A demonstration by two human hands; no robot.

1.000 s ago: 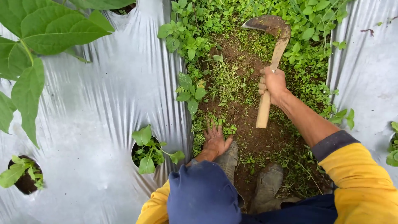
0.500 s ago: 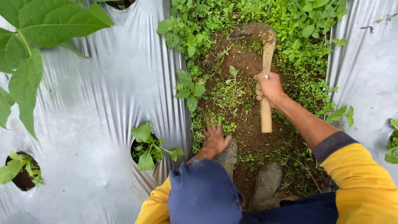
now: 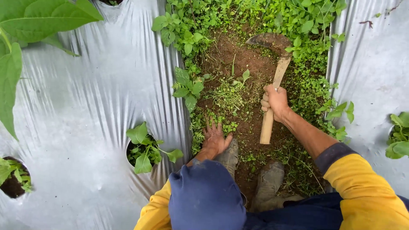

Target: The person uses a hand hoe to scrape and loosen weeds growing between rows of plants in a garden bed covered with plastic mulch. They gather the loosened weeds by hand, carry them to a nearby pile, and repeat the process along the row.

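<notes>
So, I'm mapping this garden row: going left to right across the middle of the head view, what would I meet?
Silver mulch sheet → seedling in its hole → left hand → right hand on the hoe handle → silver sheet on the right.

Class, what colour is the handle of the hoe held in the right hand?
Pale tan wood; the handle shows best in the head view, gripped by the right hand.

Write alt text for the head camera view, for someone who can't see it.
A person crouches in a weedy furrow between beds under silver mulch film, the right hand gripping a wooden-handled hoe whose blade rests on bare soil. The left hand lies spread on low weeds. Muddy boots and small seedlings in film holes show nearby.
</notes>
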